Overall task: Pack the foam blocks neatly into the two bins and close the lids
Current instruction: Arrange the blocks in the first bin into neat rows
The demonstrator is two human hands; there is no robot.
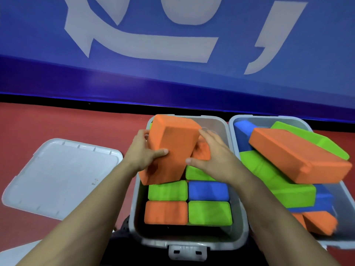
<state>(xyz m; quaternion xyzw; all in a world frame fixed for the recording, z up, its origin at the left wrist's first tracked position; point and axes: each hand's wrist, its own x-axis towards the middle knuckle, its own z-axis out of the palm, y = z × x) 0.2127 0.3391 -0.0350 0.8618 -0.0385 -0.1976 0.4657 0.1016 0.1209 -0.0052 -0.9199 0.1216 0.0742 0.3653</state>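
Observation:
Two grey bins stand side by side on the red floor. In the left bin several foam blocks stand on end in neat rows, among them a green one, a blue one and an orange one. My left hand grips a large orange block, tilted over the far end of this bin. My right hand grips a second orange block beside it. In the right bin blocks lie in a loose heap, with an orange block on top.
A grey lid lies flat on the floor left of the bins. A corner of another pale lid shows at the bottom left. A blue banner with white lettering runs along the back. The left bin's latch faces me.

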